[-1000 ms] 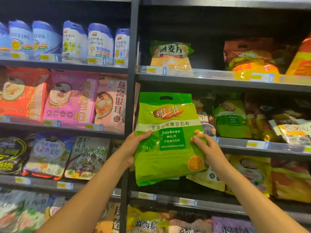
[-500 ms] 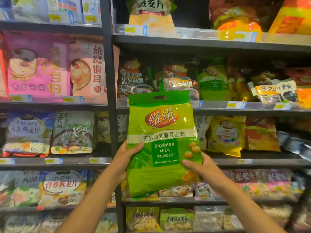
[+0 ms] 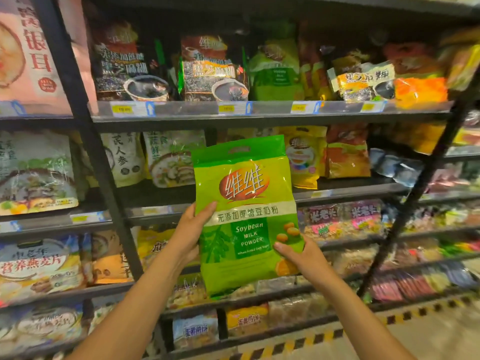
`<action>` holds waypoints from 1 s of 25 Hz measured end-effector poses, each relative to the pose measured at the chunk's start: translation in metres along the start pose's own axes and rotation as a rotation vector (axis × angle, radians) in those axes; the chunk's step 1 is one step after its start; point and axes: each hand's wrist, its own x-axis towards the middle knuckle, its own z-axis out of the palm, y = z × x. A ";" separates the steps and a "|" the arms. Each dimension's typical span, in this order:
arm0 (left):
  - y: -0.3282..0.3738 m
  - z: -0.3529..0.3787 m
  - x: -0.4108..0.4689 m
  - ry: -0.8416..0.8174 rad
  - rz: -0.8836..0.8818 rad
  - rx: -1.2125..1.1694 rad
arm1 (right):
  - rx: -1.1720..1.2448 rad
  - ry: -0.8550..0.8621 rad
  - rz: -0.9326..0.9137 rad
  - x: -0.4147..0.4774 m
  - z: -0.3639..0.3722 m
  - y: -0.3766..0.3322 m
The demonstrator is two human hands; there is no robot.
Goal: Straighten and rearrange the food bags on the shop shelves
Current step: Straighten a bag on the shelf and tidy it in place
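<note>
Between the two hands, held in the air in front of the shelves: one green soybean milk powder bag [image 3: 246, 216], upright, label facing out, not yet resting on any shelf. Left hand [image 3: 191, 235] gripping its left edge, thumb across the front; right hand [image 3: 302, 254] clamping the lower right corner, fingers [image 3: 283, 248] pressing on the front.

Judging progress: still mid-task, with one bag in transit and no slot chosen as far as can be told.

Counting left to right on the upper shelf [image 3: 270, 118]: two black sesame paste bags [image 3: 130, 66], both standing fairly straight; one matching green soybean bag [image 3: 275, 71] (probably where the held one belongs); then a jumble of orange and yellow packets [image 3: 384, 79], leaning and overlapping, too blurred to number.

Counting on the shelf below, behind the held bag: two pale cereal bags [image 3: 171, 157] at left, one yellow bag [image 3: 304, 157] and one red-brown bag [image 3: 345, 152] at right, with a gap between them.

Still needing doing, by this reckoning: seating the held bag, then straightening the tilted right-hand packets.
</note>
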 end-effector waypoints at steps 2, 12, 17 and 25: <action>-0.014 0.031 0.004 -0.024 -0.013 0.023 | 0.018 0.022 0.023 -0.004 -0.030 0.005; -0.054 0.183 0.022 -0.132 -0.029 0.120 | 0.026 0.113 0.027 -0.011 -0.180 0.014; -0.048 0.232 0.035 -0.144 0.034 0.165 | 0.032 0.110 -0.011 0.003 -0.228 0.003; 0.031 0.276 0.062 -0.109 0.162 0.177 | 0.032 0.054 -0.131 0.069 -0.248 -0.077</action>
